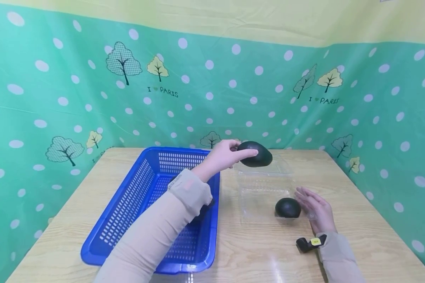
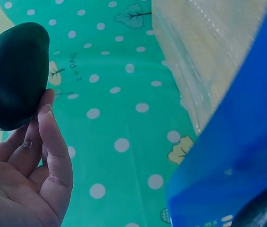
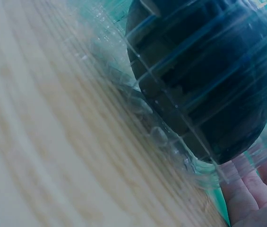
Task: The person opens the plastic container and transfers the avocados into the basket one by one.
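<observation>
Pinched between my left hand's [image 1: 219, 155] thumb and fingers is a dark avocado [image 1: 259, 158], raised over the far part of a clear plastic clamshell box [image 1: 256, 206]. A second avocado [image 1: 288, 208] lies inside the box at its near right corner. My right hand [image 1: 318, 210] is at the right side of the box, its fingers extended along the wall. In the right wrist view, the avocado [image 3: 204, 80] shows through the clear plastic, with the right fingers [image 3: 251, 189] close by it.
A blue plastic basket [image 1: 217, 239] stands left of the box, under my left forearm. Another dark avocado [image 2: 265, 210] is in it, mostly hidden by the sleeve in the head view. A green dotted cloth [image 1: 212, 106] hangs behind the wooden table [image 1: 248, 251].
</observation>
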Motion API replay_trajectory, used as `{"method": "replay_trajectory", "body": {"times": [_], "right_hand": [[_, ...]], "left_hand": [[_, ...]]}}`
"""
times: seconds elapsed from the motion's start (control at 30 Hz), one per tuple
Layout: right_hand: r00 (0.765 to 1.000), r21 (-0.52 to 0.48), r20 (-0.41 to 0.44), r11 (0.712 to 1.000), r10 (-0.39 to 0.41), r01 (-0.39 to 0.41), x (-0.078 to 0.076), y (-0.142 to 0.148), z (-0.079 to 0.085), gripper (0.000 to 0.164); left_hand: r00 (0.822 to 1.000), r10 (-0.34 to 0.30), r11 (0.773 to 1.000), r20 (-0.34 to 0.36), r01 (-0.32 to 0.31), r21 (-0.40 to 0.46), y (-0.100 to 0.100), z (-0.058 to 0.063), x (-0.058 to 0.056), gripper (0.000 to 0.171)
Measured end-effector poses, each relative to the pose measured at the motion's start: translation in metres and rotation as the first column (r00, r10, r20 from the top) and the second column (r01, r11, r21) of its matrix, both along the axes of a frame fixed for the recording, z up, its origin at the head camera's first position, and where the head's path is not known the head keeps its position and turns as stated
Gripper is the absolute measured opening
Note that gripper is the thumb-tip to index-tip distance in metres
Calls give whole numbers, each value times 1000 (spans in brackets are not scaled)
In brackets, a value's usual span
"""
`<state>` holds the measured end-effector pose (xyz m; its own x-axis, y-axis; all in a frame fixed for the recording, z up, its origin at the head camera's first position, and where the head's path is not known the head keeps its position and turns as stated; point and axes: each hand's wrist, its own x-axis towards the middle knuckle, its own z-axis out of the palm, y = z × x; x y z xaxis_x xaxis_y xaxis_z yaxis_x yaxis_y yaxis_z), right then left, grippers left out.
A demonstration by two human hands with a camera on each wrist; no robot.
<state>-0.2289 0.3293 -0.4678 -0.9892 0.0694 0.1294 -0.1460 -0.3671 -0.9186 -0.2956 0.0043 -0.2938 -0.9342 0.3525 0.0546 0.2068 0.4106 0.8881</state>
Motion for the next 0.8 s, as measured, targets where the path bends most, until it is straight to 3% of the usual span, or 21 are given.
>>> {"method": "replay_trajectory", "body": {"times": [0.37,0.8], "right_hand": [[1000,0,14,1000,-18,18,-1,0,-2,28],[999,22,-32,1000,3,-2,0,2,-4,32]], "left_hand": [[999,41,999,-3,-41,-31,-16,-5,2,53],[998,55,998,4,-55,-21,-27,-9,4,45]]}}
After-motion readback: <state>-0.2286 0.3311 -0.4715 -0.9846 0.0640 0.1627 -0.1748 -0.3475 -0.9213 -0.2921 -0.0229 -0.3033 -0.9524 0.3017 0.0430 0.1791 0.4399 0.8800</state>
